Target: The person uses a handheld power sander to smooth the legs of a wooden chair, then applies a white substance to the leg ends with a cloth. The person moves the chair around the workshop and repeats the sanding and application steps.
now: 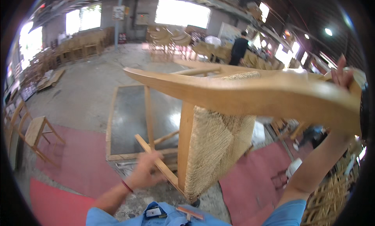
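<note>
A pale wooden chair with a woven cord seat is tilted on its side in front of me, its long curved rear post running across the upper middle. Around the backrest end at far right, my right hand grips the chair, with fingers showing above the wood; part of the hand is hidden behind it. My left hand is at a front leg of the chair, overlapping it. Motion blurs its fingers, so whether they close on the leg cannot be told.
A wood-framed dark panel sits low beyond the chair. Red mats lie on the concrete floor. Another chair stands at left. Rows of chairs line the back, where a person in dark clothes stands. Chair frames are piled at lower right.
</note>
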`<move>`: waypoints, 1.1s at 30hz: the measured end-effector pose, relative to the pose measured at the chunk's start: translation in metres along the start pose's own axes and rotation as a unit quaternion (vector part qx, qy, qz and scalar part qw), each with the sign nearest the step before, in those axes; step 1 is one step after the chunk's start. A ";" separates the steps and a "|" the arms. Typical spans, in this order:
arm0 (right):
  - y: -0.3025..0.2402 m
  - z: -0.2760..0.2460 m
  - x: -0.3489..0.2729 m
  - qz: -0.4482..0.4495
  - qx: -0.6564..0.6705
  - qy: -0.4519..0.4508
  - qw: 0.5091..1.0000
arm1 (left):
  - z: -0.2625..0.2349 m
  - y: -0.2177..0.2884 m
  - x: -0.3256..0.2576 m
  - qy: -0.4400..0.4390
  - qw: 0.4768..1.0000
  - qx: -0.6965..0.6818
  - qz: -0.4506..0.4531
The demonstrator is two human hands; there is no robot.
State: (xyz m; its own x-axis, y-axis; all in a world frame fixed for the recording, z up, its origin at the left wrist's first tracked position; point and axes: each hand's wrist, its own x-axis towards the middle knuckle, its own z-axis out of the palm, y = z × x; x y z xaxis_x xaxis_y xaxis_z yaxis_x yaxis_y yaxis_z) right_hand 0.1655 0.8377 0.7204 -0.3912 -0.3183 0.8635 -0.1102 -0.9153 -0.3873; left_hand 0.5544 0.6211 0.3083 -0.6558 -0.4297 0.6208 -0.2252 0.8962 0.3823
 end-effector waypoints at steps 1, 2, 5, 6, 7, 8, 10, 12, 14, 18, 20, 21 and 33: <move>-0.023 -0.025 -0.015 0.047 0.053 -0.022 0.997 | -0.008 -0.026 0.016 0.047 0.998 -0.010 -0.029; -0.047 -0.047 -0.029 0.078 0.104 0.003 0.992 | -0.015 -0.053 0.041 0.087 0.978 -0.092 -0.167; -0.107 -0.102 -0.072 0.165 0.277 0.129 0.938 | -0.018 -0.112 0.128 0.244 0.829 -0.350 -0.362; -0.110 -0.124 -0.088 0.169 0.319 0.152 0.920 | -0.016 -0.124 0.156 0.236 0.788 -0.466 -0.324; -0.113 -0.145 -0.105 0.159 0.334 0.155 0.916 | -0.009 -0.130 0.180 0.250 0.710 -0.571 -0.328; -0.116 -0.165 -0.120 0.162 0.335 0.149 0.916 | 0.005 -0.130 0.200 0.210 0.699 -0.647 -0.221; -0.117 -0.211 -0.147 0.161 0.350 0.145 0.911 | 0.039 -0.118 0.225 0.360 0.665 -0.636 -0.155; -0.120 -0.263 -0.174 0.155 0.371 0.157 0.902 | 0.049 -0.091 0.228 0.307 0.628 -0.706 -0.115; -0.124 -0.334 -0.179 0.182 0.378 0.116 0.900 | 0.069 -0.051 0.251 0.310 0.611 -0.724 -0.078; -0.169 -0.478 -0.217 0.258 0.254 0.129 0.923 | 0.100 0.060 0.308 0.387 0.640 -0.654 -0.112; -0.194 -0.547 -0.245 0.305 0.149 0.168 0.926 | 0.103 0.119 0.355 0.350 0.662 -0.656 -0.094; -0.207 -0.577 -0.258 0.346 0.144 0.151 0.915 | 0.105 0.148 0.381 0.347 0.684 -0.636 -0.083; -0.071 -0.614 -0.484 0.519 -0.135 0.525 0.661 | 0.303 0.456 0.668 -0.058 0.779 -0.625 -0.022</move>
State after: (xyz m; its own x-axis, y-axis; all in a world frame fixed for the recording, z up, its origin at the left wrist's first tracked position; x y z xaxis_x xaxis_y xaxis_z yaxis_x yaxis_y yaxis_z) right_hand -0.1984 1.2082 0.1312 -0.7867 -0.2651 -0.5575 0.6120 -0.2160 -0.7608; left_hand -0.2044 0.7762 0.6898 -0.7438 -0.3790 0.5505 0.5801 0.0431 0.8134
